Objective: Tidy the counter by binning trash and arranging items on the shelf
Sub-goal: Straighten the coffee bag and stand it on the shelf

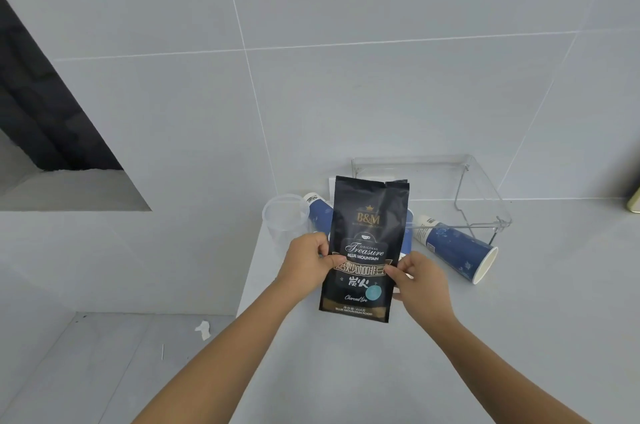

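Note:
A black coffee bag with gold lettering stands upright over the grey counter, held at its two sides. My left hand pinches its left edge and my right hand grips its right edge. Behind the bag, a clear acrylic shelf sits against the wall. A blue paper cup lies on its side to the right of the bag. Another blue cup lies partly hidden behind the bag's left side. A clear plastic cup stands at the counter's left edge.
The counter ends at a left edge, beyond which the floor lies lower. A crumpled white scrap and a thin white stick lie on that floor. A yellowish object shows at the far right edge.

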